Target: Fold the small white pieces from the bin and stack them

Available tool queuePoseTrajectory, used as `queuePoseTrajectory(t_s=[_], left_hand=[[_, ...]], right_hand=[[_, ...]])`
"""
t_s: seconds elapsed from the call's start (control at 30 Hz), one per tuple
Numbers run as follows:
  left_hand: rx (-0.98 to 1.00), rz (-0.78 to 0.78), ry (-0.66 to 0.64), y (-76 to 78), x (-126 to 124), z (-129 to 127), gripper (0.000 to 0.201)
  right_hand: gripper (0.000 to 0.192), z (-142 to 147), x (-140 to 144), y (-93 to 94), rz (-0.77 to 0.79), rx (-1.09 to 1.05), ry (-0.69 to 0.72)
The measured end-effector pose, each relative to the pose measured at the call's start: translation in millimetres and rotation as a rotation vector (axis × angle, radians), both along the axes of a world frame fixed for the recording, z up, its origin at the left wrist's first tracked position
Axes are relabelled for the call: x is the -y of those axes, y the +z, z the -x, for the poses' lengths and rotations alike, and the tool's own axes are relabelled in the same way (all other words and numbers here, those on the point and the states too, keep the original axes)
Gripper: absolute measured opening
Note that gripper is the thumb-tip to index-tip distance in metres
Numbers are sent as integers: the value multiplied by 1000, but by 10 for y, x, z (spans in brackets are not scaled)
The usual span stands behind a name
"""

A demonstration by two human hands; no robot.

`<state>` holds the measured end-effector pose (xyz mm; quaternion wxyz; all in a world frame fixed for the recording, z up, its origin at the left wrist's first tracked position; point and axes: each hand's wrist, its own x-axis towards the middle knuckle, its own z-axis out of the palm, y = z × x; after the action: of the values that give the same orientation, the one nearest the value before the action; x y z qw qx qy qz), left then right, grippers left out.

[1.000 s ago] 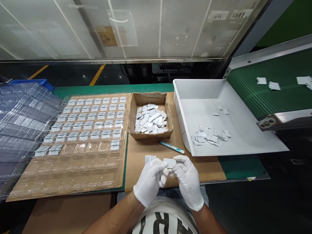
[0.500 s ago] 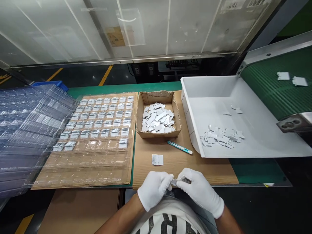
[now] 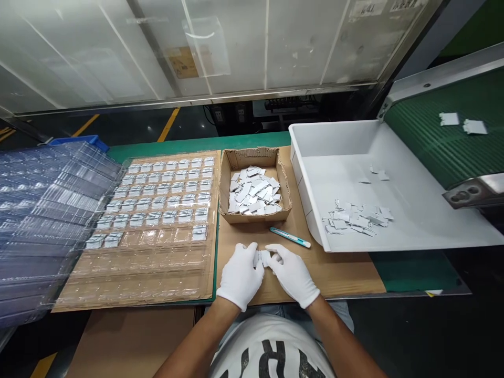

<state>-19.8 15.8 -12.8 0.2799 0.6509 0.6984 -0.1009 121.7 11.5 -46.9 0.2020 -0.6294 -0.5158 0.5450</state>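
Note:
Both hands wear white gloves and meet over the brown cardboard sheet point(image 3: 346, 275) in front of me. My left hand point(image 3: 240, 274) and my right hand point(image 3: 292, 274) pinch a small stack of white-grey flat parts point(image 3: 261, 258) between their fingertips, resting on the cardboard. Just beyond them stands a small open cardboard box point(image 3: 254, 214) heaped with the same parts. To the left lies a clear plastic blister tray point(image 3: 157, 210) with most far pockets filled and the near rows bare.
A teal pen-like cutter point(image 3: 290, 237) lies right of the hands. A white plastic bin point(image 3: 397, 236) with several loose parts sits at right under a green conveyor belt point(image 3: 441, 149) carrying two parts. Stacked clear trays point(image 3: 35, 210) stand at far left.
Both hands moved forward from the table's near edge onto the cardboard and now close on the small stack of parts that lay there alone half a second ago.

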Motion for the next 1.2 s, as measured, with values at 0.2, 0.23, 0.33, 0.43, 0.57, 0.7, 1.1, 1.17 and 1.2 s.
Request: queuePoseTrajectory(t_s=[0.2,0.23,0.33,0.43,0.57,0.7,1.1,1.17,1.2], left_hand=[[134,-18,57,-49,48,124,44],[164,-20,61,-49,52,137,45],[212,-16,58,-41,50,145,44],[214,-9,33,-34,29,129,43],[203,13,10,-32,0,131,40],[226,26,4,-27,-3,168,44],[482,56,247,-92,-10,240,39],[561,120,273,-88,-54,278,35],[596,152,271,-85,-74,298,32]], right_hand=[[26,62,-15,7,-18,132,87],[25,69,-7,13,-23,153,93],[23,88,11,34,-35,196,107],[23,91,12,57,-46,229,114],[22,80,18,82,-80,259,170],[21,104,37,63,-109,306,246],[12,253,51,6,-258,469,350],[14,257,80,-26,-296,479,335],[15,258,93,-46,-315,478,329]])
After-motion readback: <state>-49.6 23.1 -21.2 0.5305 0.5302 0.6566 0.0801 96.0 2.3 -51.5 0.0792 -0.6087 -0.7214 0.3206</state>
